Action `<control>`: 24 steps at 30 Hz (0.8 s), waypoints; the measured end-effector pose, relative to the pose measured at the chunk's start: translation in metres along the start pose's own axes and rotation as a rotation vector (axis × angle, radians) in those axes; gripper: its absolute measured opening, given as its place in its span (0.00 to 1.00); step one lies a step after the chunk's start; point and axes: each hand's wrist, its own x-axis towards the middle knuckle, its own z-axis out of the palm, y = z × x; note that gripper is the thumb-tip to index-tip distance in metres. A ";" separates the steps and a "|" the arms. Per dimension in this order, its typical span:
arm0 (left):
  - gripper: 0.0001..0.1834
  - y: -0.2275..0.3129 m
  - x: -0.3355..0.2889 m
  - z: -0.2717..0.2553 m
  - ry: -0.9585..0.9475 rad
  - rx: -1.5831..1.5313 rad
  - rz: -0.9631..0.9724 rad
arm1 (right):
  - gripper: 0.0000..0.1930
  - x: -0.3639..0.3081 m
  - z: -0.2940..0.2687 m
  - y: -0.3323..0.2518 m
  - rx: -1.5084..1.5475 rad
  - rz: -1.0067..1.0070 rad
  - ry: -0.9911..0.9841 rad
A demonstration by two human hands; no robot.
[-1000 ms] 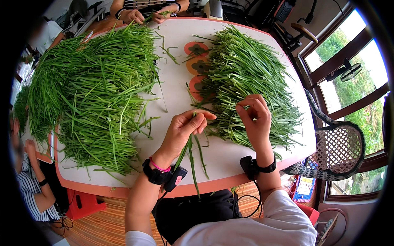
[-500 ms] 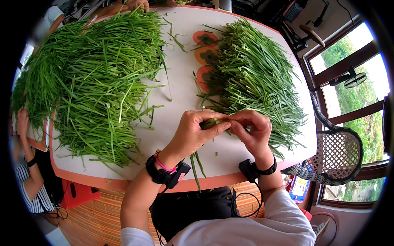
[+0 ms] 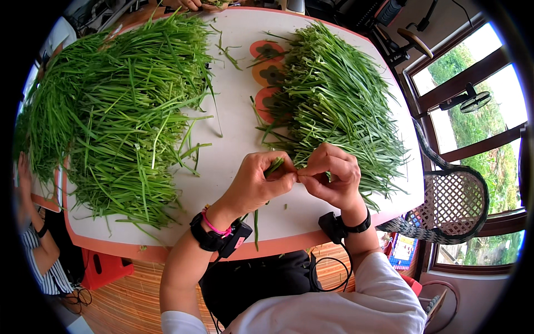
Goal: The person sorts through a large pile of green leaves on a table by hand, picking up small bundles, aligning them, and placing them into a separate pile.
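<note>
My left hand [image 3: 255,181] is closed around a small bunch of garlic chives [image 3: 273,166]; their leaves hang below it towards the table's near edge. My right hand [image 3: 335,173] is pinched, its fingertips meeting those of my left hand at the stalk ends. Whatever lies between the right fingertips is too small to make out. Just beyond my right hand lies a thick pile of garlic chives [image 3: 342,94]. A larger heap of green stalks [image 3: 128,117] spreads over the left side of the white table [image 3: 231,122].
Loose stalks [image 3: 227,53] lie between the piles. Other people's hands show at the far edge [image 3: 192,4] and the left edge [image 3: 25,178]. A red stool [image 3: 108,270] stands below left, a wicker chair [image 3: 450,203] at right by the windows.
The view has shifted slightly. My right hand's fingers have curled and drawn a little apart from my left palm, still meeting at the fingertips. The hanging leaves have swung left.
</note>
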 end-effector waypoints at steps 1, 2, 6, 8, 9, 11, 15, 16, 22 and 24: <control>0.07 -0.001 -0.001 0.002 -0.003 0.000 0.001 | 0.06 -0.001 -0.002 0.000 -0.002 0.000 0.001; 0.07 0.000 -0.002 0.004 -0.019 -0.075 -0.025 | 0.06 -0.002 -0.004 0.001 0.072 0.030 -0.036; 0.09 -0.002 -0.007 0.013 -0.064 -0.246 -0.089 | 0.06 -0.002 -0.010 0.002 0.228 -0.005 -0.108; 0.10 -0.001 -0.008 0.016 -0.076 -0.258 -0.080 | 0.06 -0.003 -0.014 -0.001 0.241 0.001 -0.133; 0.09 -0.004 -0.008 0.016 -0.095 -0.277 -0.090 | 0.06 -0.003 -0.014 -0.002 0.239 0.019 -0.148; 0.08 -0.007 -0.008 0.017 -0.111 -0.299 -0.094 | 0.05 -0.004 -0.015 -0.002 0.229 0.049 -0.173; 0.07 -0.015 0.001 0.005 0.221 -0.286 -0.006 | 0.04 -0.004 -0.015 -0.017 0.639 -0.146 -0.187; 0.07 -0.017 0.005 -0.004 0.297 -0.306 0.001 | 0.03 -0.002 -0.017 -0.023 0.677 -0.198 -0.243; 0.12 0.005 0.001 -0.021 0.516 -0.343 0.265 | 0.03 -0.025 -0.043 -0.065 0.145 0.334 -1.046; 0.12 0.000 0.002 -0.017 0.530 -0.357 0.310 | 0.05 -0.063 -0.050 -0.068 -0.216 0.443 -1.296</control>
